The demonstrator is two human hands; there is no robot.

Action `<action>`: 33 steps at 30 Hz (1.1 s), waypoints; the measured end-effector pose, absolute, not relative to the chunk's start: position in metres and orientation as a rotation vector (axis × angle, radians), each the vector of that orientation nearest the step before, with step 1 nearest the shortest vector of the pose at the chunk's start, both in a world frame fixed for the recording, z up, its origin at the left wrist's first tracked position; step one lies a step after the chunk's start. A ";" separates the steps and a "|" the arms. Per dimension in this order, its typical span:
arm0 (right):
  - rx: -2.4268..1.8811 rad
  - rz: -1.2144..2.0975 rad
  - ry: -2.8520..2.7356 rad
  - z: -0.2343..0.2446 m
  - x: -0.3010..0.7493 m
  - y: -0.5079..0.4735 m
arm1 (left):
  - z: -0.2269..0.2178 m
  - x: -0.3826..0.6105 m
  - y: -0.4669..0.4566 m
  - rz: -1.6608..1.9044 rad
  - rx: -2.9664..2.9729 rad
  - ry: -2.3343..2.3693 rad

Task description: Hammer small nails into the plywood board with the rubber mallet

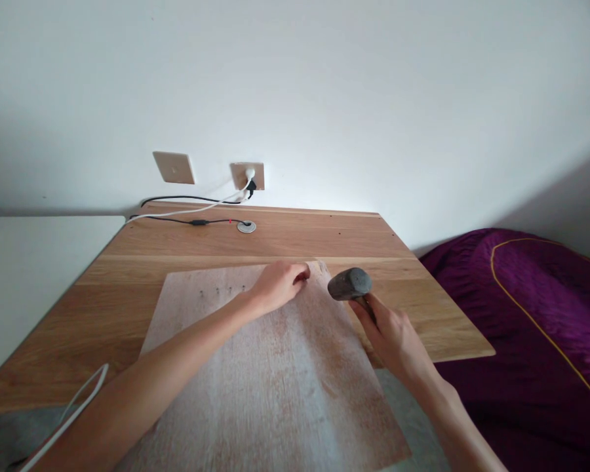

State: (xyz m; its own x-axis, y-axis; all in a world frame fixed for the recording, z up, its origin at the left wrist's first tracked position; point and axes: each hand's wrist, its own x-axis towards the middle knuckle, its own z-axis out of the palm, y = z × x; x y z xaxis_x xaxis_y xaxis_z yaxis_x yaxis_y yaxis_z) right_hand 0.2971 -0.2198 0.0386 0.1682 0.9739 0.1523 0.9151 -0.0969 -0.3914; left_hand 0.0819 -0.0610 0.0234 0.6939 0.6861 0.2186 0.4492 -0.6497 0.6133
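My right hand (388, 328) is wrapped round the handle of a mallet (350, 284), whose dark grey head is raised beside the board's far right corner. A pale, worn wooden board (265, 380) lies on the table and reaches toward me past its front edge. Near the board's far edge my left hand (279, 286) rests with its fingers curled and pinched together; whatever lies between the fingertips is too small to make out. Several small nails (217, 290) stand in a row in the board, left of my left hand.
The wooden table (423, 308) meets a white wall with a socket (248, 176) and plugged-in cables (187, 211). A round cable grommet (246, 226) sits near the back. A white surface (39, 282) adjoins on the left, and a purple cover (511, 314) lies on the right.
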 end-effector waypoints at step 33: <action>-2.039 0.257 -1.883 0.054 0.270 -0.193 | -0.004 0.088 -0.074 0.903 2.298 0.883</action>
State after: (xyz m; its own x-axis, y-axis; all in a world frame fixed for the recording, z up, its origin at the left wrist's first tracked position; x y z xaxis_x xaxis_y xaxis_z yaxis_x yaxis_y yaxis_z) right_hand 0.2700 -0.1935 0.0544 0.0991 0.9897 0.1034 0.9257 -0.0536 -0.3744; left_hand 0.0878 -0.0741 -0.0044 0.5663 0.7224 0.3968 0.3806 -0.6562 0.6516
